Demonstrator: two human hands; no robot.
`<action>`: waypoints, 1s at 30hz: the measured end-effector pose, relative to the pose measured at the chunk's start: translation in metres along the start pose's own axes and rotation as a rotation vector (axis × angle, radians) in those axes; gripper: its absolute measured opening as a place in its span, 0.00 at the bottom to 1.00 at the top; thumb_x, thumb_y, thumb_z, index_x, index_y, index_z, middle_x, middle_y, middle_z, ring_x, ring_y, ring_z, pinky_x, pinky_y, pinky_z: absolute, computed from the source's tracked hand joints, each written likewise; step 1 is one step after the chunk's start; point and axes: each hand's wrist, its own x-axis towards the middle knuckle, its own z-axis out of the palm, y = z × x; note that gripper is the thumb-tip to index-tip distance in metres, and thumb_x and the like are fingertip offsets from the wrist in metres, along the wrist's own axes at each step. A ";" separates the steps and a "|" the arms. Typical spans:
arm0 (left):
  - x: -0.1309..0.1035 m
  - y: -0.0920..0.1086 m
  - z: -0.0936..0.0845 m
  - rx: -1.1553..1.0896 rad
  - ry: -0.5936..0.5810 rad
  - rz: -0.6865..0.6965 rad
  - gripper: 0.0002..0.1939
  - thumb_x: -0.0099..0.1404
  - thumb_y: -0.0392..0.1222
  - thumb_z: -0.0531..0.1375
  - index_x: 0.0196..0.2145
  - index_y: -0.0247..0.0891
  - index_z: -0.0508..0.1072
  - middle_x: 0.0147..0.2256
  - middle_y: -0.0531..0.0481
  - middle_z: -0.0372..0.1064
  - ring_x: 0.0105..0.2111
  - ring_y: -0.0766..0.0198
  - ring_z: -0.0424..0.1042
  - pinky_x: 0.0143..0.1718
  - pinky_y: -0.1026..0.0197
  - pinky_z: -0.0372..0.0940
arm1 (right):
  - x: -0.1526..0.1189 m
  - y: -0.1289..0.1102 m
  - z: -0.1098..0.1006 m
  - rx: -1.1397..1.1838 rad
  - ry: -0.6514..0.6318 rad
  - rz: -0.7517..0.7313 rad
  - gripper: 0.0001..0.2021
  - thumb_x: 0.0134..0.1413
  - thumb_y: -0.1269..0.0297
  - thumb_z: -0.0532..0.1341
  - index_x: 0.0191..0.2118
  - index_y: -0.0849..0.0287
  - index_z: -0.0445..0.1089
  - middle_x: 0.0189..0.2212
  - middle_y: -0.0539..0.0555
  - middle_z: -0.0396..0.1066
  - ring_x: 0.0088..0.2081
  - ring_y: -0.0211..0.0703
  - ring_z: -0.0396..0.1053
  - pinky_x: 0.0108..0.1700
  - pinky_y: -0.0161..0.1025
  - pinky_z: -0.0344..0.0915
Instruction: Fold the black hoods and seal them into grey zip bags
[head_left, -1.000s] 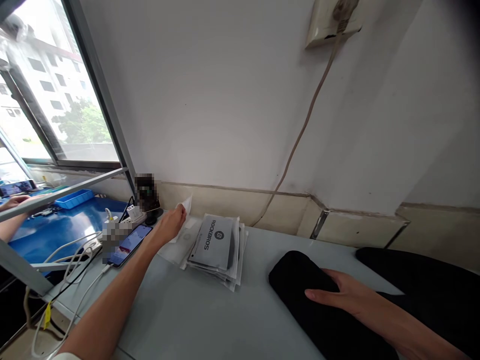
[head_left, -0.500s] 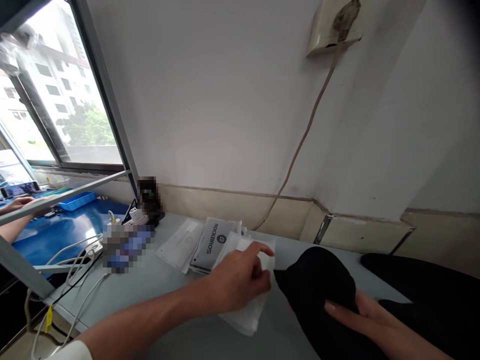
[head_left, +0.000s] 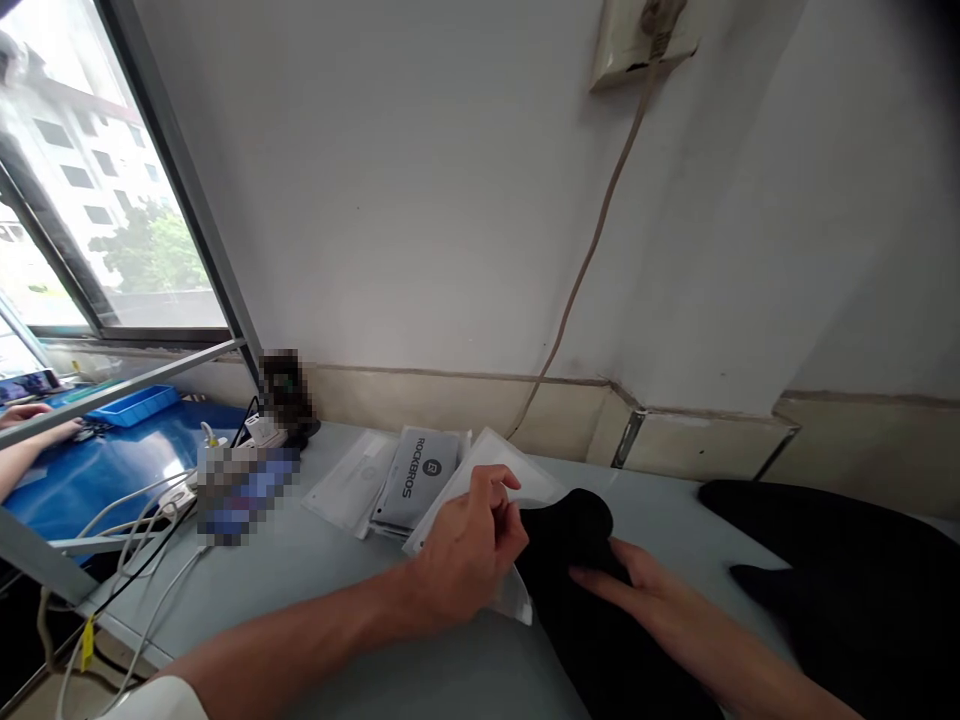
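My left hand (head_left: 472, 550) is closed, with curled fingers, at a translucent plastic bag (head_left: 514, 462). Part of the bag is behind the hand, and the exact grip is hidden. My right hand (head_left: 626, 590) grips a folded black cloth piece (head_left: 566, 555), thumb on top. The cloth's narrow end reaches up to my left fingers; whether it goes into the bag I cannot tell. Left of the bag lies a stack of packets with a grey ROCKBROS card (head_left: 420, 480) on top. Another clear bag (head_left: 356, 480) is beside it.
More black cloth pieces (head_left: 847, 540) lie at the right. A blurred-out phone-like object (head_left: 251, 495), white cables (head_left: 161, 590) and a dark stand (head_left: 286, 390) are at the left. Beyond the metal frame, another person's arm (head_left: 34, 445) rests by a blue tray (head_left: 139, 405).
The plastic bag has turned, its upper corner now pointing up and right. My right hand has brought the black cloth leftward, against my left hand. The view has shifted slightly.
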 end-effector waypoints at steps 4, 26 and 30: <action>-0.005 0.002 0.005 0.143 -0.086 0.212 0.09 0.75 0.34 0.50 0.51 0.41 0.62 0.31 0.54 0.70 0.27 0.63 0.73 0.31 0.61 0.68 | -0.002 0.000 0.010 0.141 0.083 0.064 0.22 0.51 0.47 0.72 0.47 0.55 0.78 0.40 0.54 0.83 0.45 0.58 0.80 0.46 0.44 0.76; 0.029 -0.018 -0.056 -0.687 -0.426 -0.593 0.47 0.62 0.58 0.71 0.69 0.44 0.54 0.58 0.35 0.71 0.53 0.43 0.76 0.48 0.46 0.74 | 0.003 0.009 0.020 0.471 0.150 0.063 0.22 0.49 0.44 0.75 0.41 0.57 0.80 0.36 0.56 0.84 0.38 0.55 0.82 0.38 0.42 0.78; 0.021 -0.011 -0.046 -0.648 -0.419 -0.520 0.48 0.58 0.53 0.75 0.69 0.46 0.56 0.58 0.38 0.70 0.56 0.43 0.73 0.51 0.46 0.72 | 0.008 0.002 0.020 0.421 0.170 0.007 0.17 0.55 0.47 0.72 0.39 0.56 0.81 0.30 0.55 0.83 0.31 0.55 0.81 0.34 0.43 0.76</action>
